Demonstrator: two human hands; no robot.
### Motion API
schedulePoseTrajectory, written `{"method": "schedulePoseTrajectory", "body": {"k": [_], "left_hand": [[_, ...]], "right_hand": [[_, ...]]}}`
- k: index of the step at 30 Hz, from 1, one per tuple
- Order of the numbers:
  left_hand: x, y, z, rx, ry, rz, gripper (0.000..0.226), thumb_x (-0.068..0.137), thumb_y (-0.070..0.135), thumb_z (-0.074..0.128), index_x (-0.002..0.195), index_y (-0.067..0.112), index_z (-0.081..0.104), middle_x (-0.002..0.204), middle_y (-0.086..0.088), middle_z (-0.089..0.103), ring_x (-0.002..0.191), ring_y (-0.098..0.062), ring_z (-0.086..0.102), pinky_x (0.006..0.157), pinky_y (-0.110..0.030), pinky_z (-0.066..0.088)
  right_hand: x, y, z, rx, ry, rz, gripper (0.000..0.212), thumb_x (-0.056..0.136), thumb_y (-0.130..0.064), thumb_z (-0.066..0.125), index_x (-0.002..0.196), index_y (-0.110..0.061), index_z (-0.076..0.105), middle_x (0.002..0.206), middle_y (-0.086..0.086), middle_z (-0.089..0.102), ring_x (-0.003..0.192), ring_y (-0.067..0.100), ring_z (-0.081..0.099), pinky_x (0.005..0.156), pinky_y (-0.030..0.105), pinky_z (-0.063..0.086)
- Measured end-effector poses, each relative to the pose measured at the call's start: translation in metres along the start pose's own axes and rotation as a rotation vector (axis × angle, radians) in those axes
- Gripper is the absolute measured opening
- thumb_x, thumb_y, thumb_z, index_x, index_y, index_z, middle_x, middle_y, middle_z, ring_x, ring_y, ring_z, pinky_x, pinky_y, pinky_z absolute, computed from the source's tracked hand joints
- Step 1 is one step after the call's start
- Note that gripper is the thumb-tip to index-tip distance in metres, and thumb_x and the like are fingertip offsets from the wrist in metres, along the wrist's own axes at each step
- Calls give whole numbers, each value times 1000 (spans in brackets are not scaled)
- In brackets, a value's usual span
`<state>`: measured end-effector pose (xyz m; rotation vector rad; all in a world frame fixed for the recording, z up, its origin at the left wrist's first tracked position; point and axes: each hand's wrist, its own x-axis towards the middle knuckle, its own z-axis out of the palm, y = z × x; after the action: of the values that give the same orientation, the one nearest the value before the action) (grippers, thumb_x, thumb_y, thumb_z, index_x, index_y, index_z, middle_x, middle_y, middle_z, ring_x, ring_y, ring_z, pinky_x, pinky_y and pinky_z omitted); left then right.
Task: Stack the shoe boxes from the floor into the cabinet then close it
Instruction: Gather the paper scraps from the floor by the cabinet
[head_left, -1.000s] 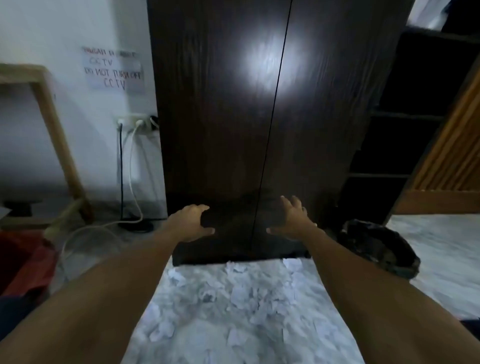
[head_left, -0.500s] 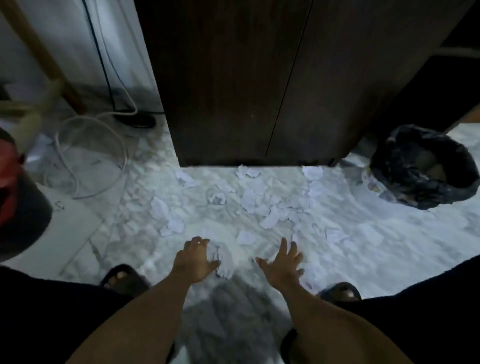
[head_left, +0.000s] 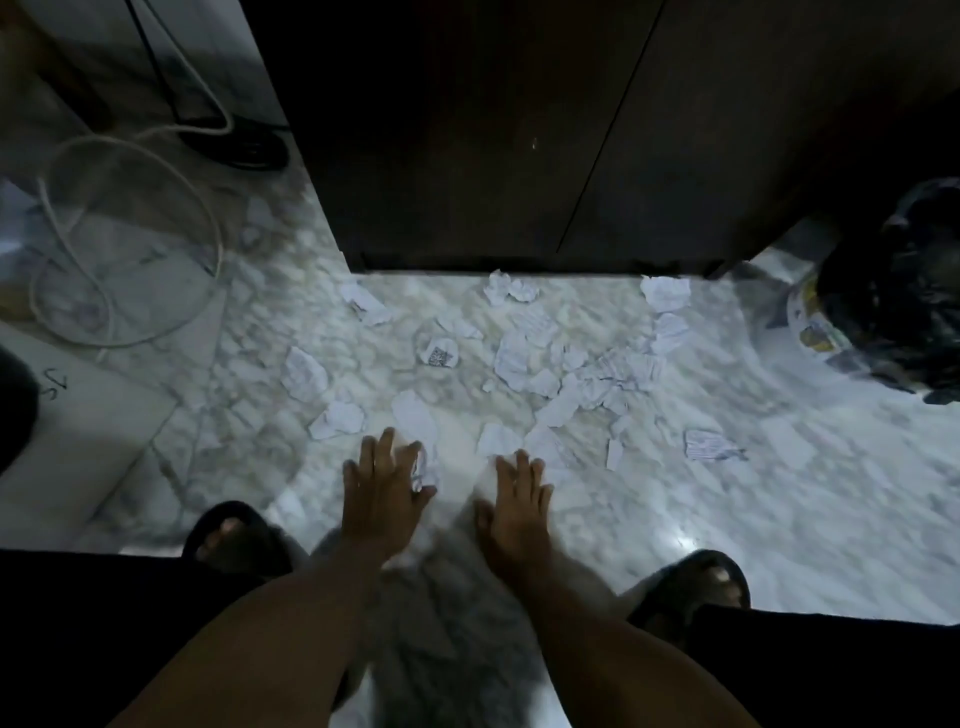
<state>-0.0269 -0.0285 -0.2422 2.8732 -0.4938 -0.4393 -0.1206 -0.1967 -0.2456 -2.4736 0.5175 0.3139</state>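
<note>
Seen from above, both hands reach down toward a pale marble floor, palms down. The left hand has its fingers spread and its grip released; a crumpled scrap of paper lies just beside its fingertips, and whether they touch it cannot be told. The right hand is also flat, with a slack grip that holds nothing.

Just beyond the hands, between them and the cabinet, many torn and crumpled white papers are scattered on the floor, one printed with a square code. The cabinet is dark wood, its two doors shut, with a thin seam between them. No shoe boxes are in view.

Nearer than the hands, two feet in dark sandals stand on the floor on either side of the forearms. To the left of the cabinet, a white cable lies in loose loops, with a black cable running up the wall. To the right of the cabinet sits a bin lined with a black bag.
</note>
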Motion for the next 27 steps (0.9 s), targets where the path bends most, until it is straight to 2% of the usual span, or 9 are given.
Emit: {"method": "schedulePoseTrajectory", "body": {"k": [2, 4, 9, 13, 17, 19, 21, 24, 27], "left_hand": [[12, -6, -11, 11, 58, -76, 61, 77, 39, 81, 131, 20, 61, 148, -18, 45, 137, -43, 40, 100, -60, 41], [19, -16, -17, -62, 142, -108, 63, 80, 37, 78, 135, 14, 58, 150, -21, 42, 139, -46, 37, 103, -64, 38], [0, -36, -12, -215, 158, -192, 77, 77, 42, 74, 143, 13, 46, 156, -15, 33, 146, -39, 25, 110, -62, 32], [-22, -36, -6, -258, 3, -362, 100, 79, 61, 68, 156, 15, 21, 165, -11, 12, 151, -34, 10, 119, -57, 16], [-26, -38, -10, -275, 21, -352, 114, 76, 75, 61, 159, 20, 6, 167, -8, 2, 153, -30, 1, 120, -56, 8], [-24, -42, -14, -275, 34, -333, 120, 73, 81, 58, 159, 21, 1, 167, -5, -2, 154, -27, -2, 121, -54, 6], [-13, -52, -16, -272, 53, -339, 126, 68, 89, 51, 159, 21, -4, 167, -4, -7, 153, -25, -9, 121, -55, 2], [12, -67, -14, -221, 81, -409, 134, 60, 100, 32, 158, 18, -10, 167, -7, -9, 153, -27, -10, 121, -59, 4], [43, -78, -14, -146, 38, -415, 140, 57, 104, 31, 155, 19, -20, 165, -7, -20, 152, -28, -19, 121, -59, -4]], "right_hand": [[19, -13, -1, 32, -13, -160, 62, 101, -32, 42, 157, -14, 24, 166, 8, 9, 154, 27, -3, 123, 53, 12], [33, -24, -6, 90, 33, -206, 58, 102, -31, 42, 157, -18, 25, 166, 5, 10, 154, 22, -3, 124, 46, 16], [20, -22, -16, 101, 87, -88, 64, 102, -34, 46, 157, -17, 20, 167, 7, 6, 154, 26, -5, 124, 48, 13], [-9, -4, -14, 62, 11, 74, 81, 97, -50, 51, 159, -20, 7, 167, 7, -4, 153, 27, -14, 124, 47, 2], [-13, -6, -7, 78, 40, 20, 98, 86, -71, 45, 159, -19, 5, 167, 11, -4, 153, 28, -13, 121, 49, -3], [1, -17, -2, 77, 35, -10, 101, 85, -69, 52, 159, -20, 3, 167, 9, -5, 153, 28, -13, 121, 52, -4], [24, -29, 5, 13, 41, -57, 102, 86, -69, 55, 159, -22, 2, 167, 5, -8, 153, 28, -12, 122, 56, -3], [57, -32, 5, -222, 52, -121, 103, 84, -81, 37, 159, -24, -4, 167, 7, -6, 153, 34, -7, 119, 63, 0], [94, -20, -9, -370, 31, -129, 106, 80, -88, 28, 155, -30, -20, 165, 7, -19, 151, 34, -17, 116, 65, -10]]}}
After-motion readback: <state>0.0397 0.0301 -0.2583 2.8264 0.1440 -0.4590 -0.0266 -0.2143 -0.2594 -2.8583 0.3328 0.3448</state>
